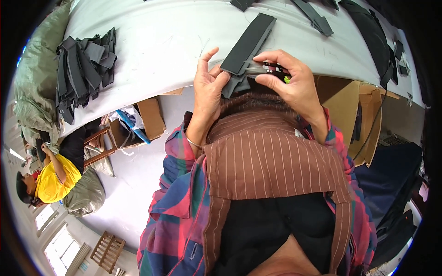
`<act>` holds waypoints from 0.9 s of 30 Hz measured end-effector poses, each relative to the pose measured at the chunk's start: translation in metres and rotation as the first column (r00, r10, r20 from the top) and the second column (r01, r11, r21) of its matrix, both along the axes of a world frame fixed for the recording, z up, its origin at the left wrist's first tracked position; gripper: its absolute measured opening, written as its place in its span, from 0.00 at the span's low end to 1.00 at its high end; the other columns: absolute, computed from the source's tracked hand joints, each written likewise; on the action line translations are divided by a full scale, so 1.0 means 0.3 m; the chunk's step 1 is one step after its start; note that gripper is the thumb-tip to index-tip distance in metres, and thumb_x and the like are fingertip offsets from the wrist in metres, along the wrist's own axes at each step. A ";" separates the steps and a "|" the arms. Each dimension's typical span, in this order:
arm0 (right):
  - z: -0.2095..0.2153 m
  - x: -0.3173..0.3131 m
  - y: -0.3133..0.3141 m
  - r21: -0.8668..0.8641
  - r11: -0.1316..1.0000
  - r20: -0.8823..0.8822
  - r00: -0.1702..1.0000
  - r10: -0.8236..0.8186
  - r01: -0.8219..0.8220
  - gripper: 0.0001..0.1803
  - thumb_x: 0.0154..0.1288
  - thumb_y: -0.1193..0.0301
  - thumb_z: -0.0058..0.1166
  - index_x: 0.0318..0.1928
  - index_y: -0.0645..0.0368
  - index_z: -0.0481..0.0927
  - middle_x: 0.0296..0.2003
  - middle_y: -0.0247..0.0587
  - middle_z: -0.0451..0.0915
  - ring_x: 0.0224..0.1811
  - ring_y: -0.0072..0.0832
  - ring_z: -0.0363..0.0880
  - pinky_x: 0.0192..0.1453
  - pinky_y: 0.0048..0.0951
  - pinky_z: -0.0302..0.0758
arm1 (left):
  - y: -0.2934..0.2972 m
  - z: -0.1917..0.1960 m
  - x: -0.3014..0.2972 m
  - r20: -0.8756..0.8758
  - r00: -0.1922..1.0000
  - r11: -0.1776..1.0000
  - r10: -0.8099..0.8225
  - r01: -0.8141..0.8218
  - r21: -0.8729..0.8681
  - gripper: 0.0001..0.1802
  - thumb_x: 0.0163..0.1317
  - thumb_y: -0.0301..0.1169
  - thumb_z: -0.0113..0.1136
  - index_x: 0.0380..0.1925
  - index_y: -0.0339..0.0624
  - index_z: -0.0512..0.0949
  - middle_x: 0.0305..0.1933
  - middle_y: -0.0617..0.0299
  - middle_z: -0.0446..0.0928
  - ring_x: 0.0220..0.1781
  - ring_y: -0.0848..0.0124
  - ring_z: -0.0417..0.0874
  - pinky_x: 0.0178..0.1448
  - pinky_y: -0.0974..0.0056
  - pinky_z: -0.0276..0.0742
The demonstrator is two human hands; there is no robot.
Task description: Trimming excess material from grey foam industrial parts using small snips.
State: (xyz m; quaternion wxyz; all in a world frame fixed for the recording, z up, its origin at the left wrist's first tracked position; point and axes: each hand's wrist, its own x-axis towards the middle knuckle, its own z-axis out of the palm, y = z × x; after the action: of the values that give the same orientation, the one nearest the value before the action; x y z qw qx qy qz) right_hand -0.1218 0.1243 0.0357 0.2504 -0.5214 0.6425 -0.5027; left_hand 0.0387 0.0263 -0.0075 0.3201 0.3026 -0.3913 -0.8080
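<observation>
"What is held?"
"Small snips (277, 73) are clasped in the right hand (297, 82); a dark strip (248, 43) is pinched, apparently, by the left hand (208, 89)."
"Where is that strip laid?"
"At the near edge of the white table (159, 50); farther left, a strip pile (85, 66) is heaped."

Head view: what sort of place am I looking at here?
Probably a sewing or textile workshop: the right hand holds small snips by a dark strip, a heap of similar strips lies on the white-covered table, and what looks like a large sack is beside it.
</observation>
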 end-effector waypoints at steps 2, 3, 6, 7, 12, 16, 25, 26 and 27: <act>-0.012 0.001 -0.004 0.021 0.999 -0.036 0.999 0.027 -0.026 0.18 0.50 0.70 0.66 0.43 0.57 0.79 0.35 0.33 0.79 0.32 0.25 0.74 0.40 0.25 0.72 | -0.010 0.002 -0.004 -0.016 1.000 1.000 -0.012 0.012 -0.016 0.30 0.59 0.15 0.49 0.62 0.38 0.58 0.44 0.54 0.77 0.45 0.73 0.77 0.49 0.70 0.76; -0.018 0.001 -0.001 0.022 0.999 -0.034 0.999 0.024 -0.023 0.18 0.50 0.70 0.66 0.43 0.57 0.79 0.35 0.33 0.79 0.32 0.25 0.74 0.40 0.25 0.72 | -0.006 0.004 -0.003 -0.031 0.999 0.999 -0.025 0.024 -0.027 0.30 0.60 0.15 0.49 0.62 0.39 0.58 0.45 0.54 0.77 0.45 0.74 0.77 0.50 0.70 0.75; -0.028 -0.001 0.002 0.029 1.000 0.001 1.000 -0.007 0.007 0.19 0.50 0.70 0.67 0.44 0.56 0.79 0.35 0.35 0.79 0.34 0.26 0.75 0.42 0.25 0.73 | 0.006 0.021 -0.007 -0.048 0.999 0.997 -0.005 0.001 -0.081 0.29 0.60 0.15 0.50 0.62 0.38 0.58 0.43 0.58 0.77 0.45 0.75 0.77 0.51 0.71 0.74; -0.025 0.000 0.002 0.031 0.999 0.011 1.000 -0.010 0.009 0.19 0.49 0.70 0.67 0.44 0.56 0.79 0.35 0.35 0.79 0.35 0.28 0.76 0.43 0.25 0.74 | 0.011 0.026 -0.009 -0.048 0.999 0.997 -0.007 0.004 -0.080 0.29 0.60 0.15 0.50 0.62 0.38 0.58 0.43 0.58 0.77 0.45 0.75 0.77 0.51 0.71 0.74; 0.043 0.033 -0.028 -0.082 0.995 -0.081 0.994 -0.071 0.064 0.18 0.49 0.73 0.65 0.43 0.56 0.79 0.32 0.37 0.77 0.35 0.31 0.78 0.40 0.26 0.74 | 0.032 0.086 -0.030 0.018 1.000 0.909 -0.002 0.009 -0.416 0.29 0.60 0.14 0.51 0.62 0.39 0.59 0.38 0.63 0.74 0.42 0.79 0.76 0.48 0.75 0.71; -0.006 0.005 -0.064 -0.241 0.959 -0.083 0.982 -0.172 0.147 0.09 0.51 0.75 0.63 0.35 0.60 0.81 0.26 0.37 0.79 0.27 0.28 0.77 0.32 0.26 0.72 | 0.036 0.092 -0.028 0.048 0.998 0.914 -0.032 0.049 -0.403 0.28 0.59 0.14 0.52 0.59 0.40 0.60 0.37 0.64 0.74 0.40 0.81 0.74 0.45 0.76 0.70; -0.030 -0.030 -0.091 -0.067 0.978 0.230 0.957 -0.177 0.198 0.05 0.57 0.73 0.61 0.32 0.63 0.82 0.19 0.25 0.74 0.23 0.10 0.63 0.25 0.17 0.59 | 0.028 0.057 -0.020 0.089 0.987 0.960 -0.136 0.153 -0.234 0.21 0.57 0.15 0.53 0.52 0.38 0.70 0.36 0.72 0.68 0.34 0.84 0.68 0.38 0.79 0.64; -0.032 -0.028 -0.093 -0.082 0.978 0.264 0.950 -0.165 0.192 0.05 0.57 0.73 0.61 0.32 0.63 0.82 0.20 0.25 0.75 0.23 0.10 0.63 0.25 0.17 0.59 | 0.032 0.065 -0.025 0.113 0.982 0.963 -0.153 0.174 -0.204 0.20 0.57 0.16 0.52 0.51 0.37 0.72 0.34 0.74 0.67 0.31 0.85 0.65 0.35 0.79 0.62; -0.024 -0.024 -0.093 -0.082 0.978 0.265 0.950 -0.165 0.193 0.05 0.57 0.73 0.61 0.32 0.63 0.82 0.20 0.25 0.75 0.23 0.10 0.63 0.25 0.17 0.59 | 0.028 0.065 -0.023 0.114 0.982 0.963 -0.153 0.174 -0.204 0.20 0.57 0.16 0.52 0.51 0.37 0.72 0.34 0.74 0.67 0.31 0.85 0.65 0.35 0.79 0.62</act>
State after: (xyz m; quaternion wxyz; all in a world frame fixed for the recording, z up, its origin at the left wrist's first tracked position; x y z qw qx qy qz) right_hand -0.1291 0.0963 0.0284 0.2564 -0.4042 0.6214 -0.6202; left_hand 0.0320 0.0347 0.0119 0.2632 0.2722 -0.5146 -0.7693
